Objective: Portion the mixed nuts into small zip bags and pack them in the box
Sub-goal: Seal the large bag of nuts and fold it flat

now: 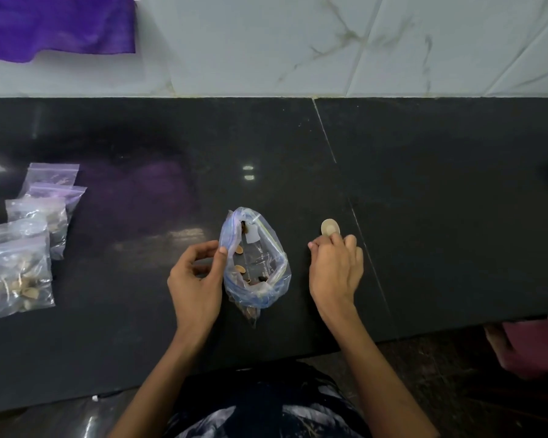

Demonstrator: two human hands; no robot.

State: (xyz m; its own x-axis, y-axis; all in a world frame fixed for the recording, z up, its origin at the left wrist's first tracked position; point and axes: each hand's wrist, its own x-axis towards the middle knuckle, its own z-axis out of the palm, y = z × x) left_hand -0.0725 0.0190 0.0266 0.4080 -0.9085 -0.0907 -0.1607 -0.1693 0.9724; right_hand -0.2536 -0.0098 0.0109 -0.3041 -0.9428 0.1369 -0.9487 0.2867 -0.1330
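Countertop: dark polished stone, glossy, reflecting lights and a purple tint; thin pale seams cross it.

Wall: smooth pale marble-look tile, grey veining, slight sheen.

Open zip bag: thin clear plastic, crinkled, shiny, blue zip strip at the mouth; brown smooth-skinned nuts inside.

Filled small zip bags: clear glossy plastic, wrinkled, pale nuts within.

Spoon: beige, matt bowl; material unclear.

Purple cloth: soft fabric, faint sheen.

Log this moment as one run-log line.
left hand: holds open bag rim | right hand: grips spoon | filled bags: far left
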